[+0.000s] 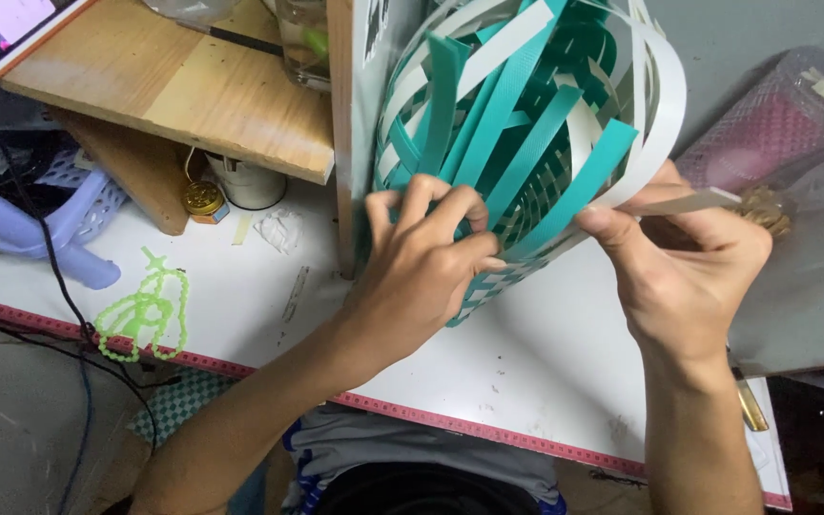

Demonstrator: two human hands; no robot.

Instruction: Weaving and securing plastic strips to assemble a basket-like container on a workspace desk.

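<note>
A half-woven basket [517,124] of teal & cream plastic strips is held tilted over the white surface [545,362], its open end w/ loose strip ends facing up toward the camera. The left hand [422,267] is pressed against the basket's lower woven wall, fingers [450,205] curled in and pinched on a teal strip [517,162]. The right hand [689,277] is closed on a cream strip [689,202], gripped between thumb & forefinger at the basket's right side; the strip's free end sticks out rightward past the knuckles. Both hands are clamped on strips, set apart w/ the basket's wall between them.

Left of the basket, an upright wooden board [340,143] is seen touching or just beside it. A wooden shelf [174,86] is raised over the surface at upper left; under it a white cup [250,186] & a small gold-lidded jar [204,200] are placed. A crumpled paper bit [280,229] lies near them. A green beaded figure [150,310] lies by the surface's red-edged front. A lilac plastic stool [59,224] is seen far left. At upper right a pink mesh roll [774,124] is wrapped in clear plastic, prob. netting, though the view is blurred there.
</note>
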